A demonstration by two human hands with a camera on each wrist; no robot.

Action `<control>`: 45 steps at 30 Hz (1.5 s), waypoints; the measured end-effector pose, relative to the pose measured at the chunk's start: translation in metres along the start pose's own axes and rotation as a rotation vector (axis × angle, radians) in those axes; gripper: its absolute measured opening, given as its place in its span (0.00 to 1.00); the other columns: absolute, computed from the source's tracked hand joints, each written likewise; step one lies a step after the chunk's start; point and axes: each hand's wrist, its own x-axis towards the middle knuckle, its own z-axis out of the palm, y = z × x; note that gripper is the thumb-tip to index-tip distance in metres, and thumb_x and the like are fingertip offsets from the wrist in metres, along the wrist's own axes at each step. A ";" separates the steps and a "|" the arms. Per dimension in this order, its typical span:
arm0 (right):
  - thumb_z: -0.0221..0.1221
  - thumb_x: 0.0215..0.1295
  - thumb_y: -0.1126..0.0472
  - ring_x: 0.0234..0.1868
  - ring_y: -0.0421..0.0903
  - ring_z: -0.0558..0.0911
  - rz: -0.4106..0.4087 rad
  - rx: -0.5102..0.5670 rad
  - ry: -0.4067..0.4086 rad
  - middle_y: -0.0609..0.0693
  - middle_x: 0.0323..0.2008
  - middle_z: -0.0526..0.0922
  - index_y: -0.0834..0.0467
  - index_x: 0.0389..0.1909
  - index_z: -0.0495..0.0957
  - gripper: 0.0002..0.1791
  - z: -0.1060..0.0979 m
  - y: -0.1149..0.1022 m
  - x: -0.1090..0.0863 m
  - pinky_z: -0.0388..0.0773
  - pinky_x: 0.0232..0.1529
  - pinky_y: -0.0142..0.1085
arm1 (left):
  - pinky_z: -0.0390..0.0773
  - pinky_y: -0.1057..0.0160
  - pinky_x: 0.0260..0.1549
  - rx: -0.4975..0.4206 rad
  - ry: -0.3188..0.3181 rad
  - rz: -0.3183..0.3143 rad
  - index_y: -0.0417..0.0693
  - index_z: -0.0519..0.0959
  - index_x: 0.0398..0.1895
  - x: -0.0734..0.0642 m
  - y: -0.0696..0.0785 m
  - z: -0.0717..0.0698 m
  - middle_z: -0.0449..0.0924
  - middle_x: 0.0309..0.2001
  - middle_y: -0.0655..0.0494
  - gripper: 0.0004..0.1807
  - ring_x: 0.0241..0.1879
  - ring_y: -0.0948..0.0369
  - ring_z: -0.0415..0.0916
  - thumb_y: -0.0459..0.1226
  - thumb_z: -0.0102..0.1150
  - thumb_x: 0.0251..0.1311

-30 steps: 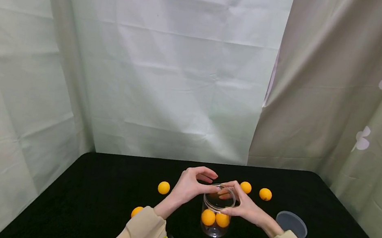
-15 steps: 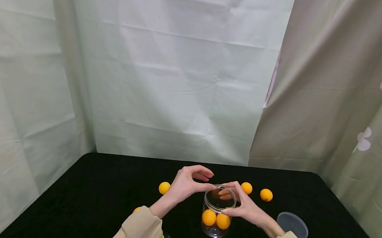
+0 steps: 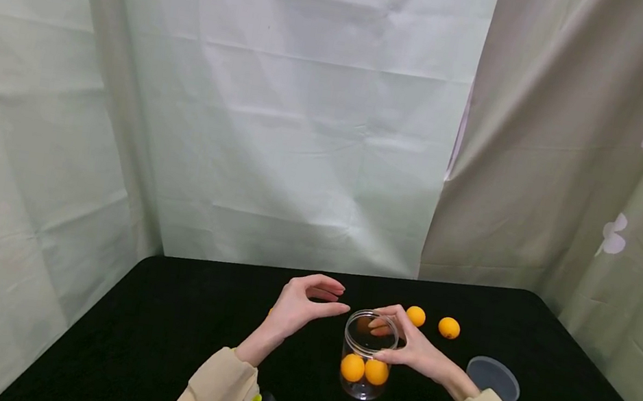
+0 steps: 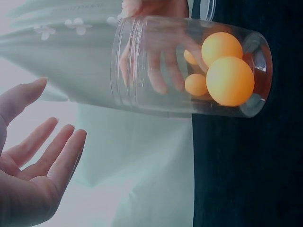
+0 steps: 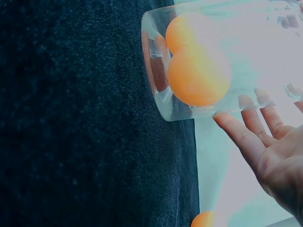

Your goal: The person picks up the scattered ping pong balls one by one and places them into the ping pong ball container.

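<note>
A clear screw-neck jar (image 3: 363, 392) stands upright and uncapped on the black table, with two orange ping-pong balls (image 3: 352, 367) low inside. My right hand (image 3: 417, 351) holds it near the rim, thumb in front and fingers behind. To the left of the rim, my left hand (image 3: 299, 307) is apart from the jar and holds nothing. Its thumb and fingers are spread in the left wrist view, where the jar (image 4: 156, 106) appears on its side. In the right wrist view, fingers of the right hand (image 5: 284, 165) lie along the jar wall.
Two more orange balls (image 3: 449, 328) lie behind the jar to the right. A grey round lid (image 3: 493, 379) rests on the black table (image 3: 153, 328) at right. Only a sliver of another ball (image 3: 270, 312) shows behind the left wrist. Pale curtains (image 3: 308, 122) stand behind the table.
My left hand has drawn away from the jar's rim toward the left. Its arm now hides most of the balls on that side. The right hand and the jar stay put.
</note>
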 end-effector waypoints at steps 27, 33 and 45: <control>0.56 0.56 0.63 0.55 0.60 0.64 -0.003 -0.039 0.007 0.62 0.55 0.61 0.57 0.59 0.53 0.31 -0.002 0.002 0.000 0.65 0.48 0.51 | 0.71 0.53 0.43 0.008 0.061 -0.084 0.38 0.76 0.44 -0.022 0.026 -0.034 0.76 0.45 0.46 0.18 0.45 0.51 0.72 0.37 0.64 0.52; 0.56 0.56 0.63 0.55 0.60 0.64 0.005 -0.037 0.007 0.62 0.55 0.61 0.56 0.59 0.53 0.31 -0.002 0.001 -0.001 0.66 0.47 0.50 | 0.72 0.54 0.41 -0.004 0.068 -0.097 0.38 0.76 0.44 -0.027 0.019 -0.042 0.75 0.45 0.46 0.17 0.44 0.51 0.72 0.36 0.64 0.51; 0.55 0.56 0.65 0.55 0.61 0.63 0.011 -0.017 0.002 0.63 0.56 0.60 0.58 0.60 0.52 0.32 -0.001 -0.001 -0.001 0.66 0.47 0.50 | 0.71 0.52 0.42 -0.012 0.086 -0.111 0.41 0.76 0.44 -0.037 -0.012 -0.063 0.75 0.46 0.45 0.15 0.44 0.51 0.73 0.33 0.63 0.52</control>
